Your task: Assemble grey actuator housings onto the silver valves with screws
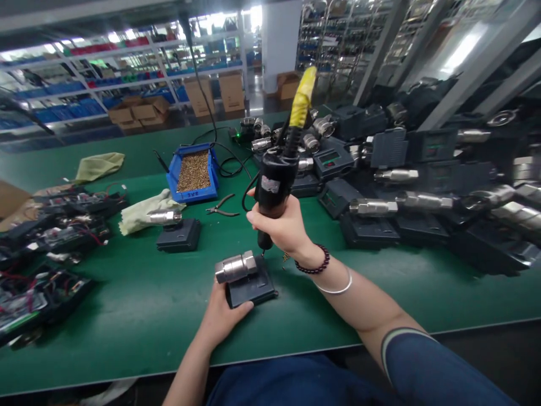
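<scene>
My right hand [285,225] is wrapped round a black electric screwdriver [273,186], which stands nearly upright with yellow wrapping at its cable end. The bit points down at the far corner of a dark grey housing [253,288]; whether it touches a screw I cannot tell. A silver metal fitting [235,267] lies across the top of that housing. With fingers along the left side and thumb on the near edge, my left hand [224,310] grips the housing against the green table [139,332]. A few small brass-coloured screws [286,257] lie just right of the bit.
A blue bin [194,194] of small brass-coloured screws stands at the back, with pliers [223,207] nearby. Another housing [179,234] sits by a pale cloth [143,214]. Finished-looking units [380,225] crowd the right; opened housings with wires [46,293] fill the left.
</scene>
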Tool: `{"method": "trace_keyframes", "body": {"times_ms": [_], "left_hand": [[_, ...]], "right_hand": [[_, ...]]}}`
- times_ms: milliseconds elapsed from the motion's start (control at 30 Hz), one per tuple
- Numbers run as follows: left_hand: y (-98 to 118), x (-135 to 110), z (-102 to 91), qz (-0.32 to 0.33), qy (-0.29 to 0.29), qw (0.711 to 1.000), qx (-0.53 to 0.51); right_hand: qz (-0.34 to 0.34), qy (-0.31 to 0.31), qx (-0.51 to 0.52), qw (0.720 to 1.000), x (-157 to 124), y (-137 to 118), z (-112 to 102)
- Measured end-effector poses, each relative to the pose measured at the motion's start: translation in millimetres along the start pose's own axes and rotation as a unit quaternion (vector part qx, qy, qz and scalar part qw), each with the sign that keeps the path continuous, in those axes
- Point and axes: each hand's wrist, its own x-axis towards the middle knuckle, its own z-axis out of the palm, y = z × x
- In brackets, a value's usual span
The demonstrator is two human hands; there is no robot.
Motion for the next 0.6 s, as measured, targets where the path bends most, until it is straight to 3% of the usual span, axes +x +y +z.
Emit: {"method": "trace_keyframes", "body": {"times_ms": [400, 600], "left_hand": [[0, -1, -0.4, -0.005, 0.012, 1.000, 0.009], [-1, -1, 0.8, 0.001, 0.017, 1.000, 0.014]], "right_hand": [[0.027, -0.084, -0.020, 0.996, 5, 9, 12], [0.045, -0.131, 0.043, 0.989, 9, 0, -2]]}}
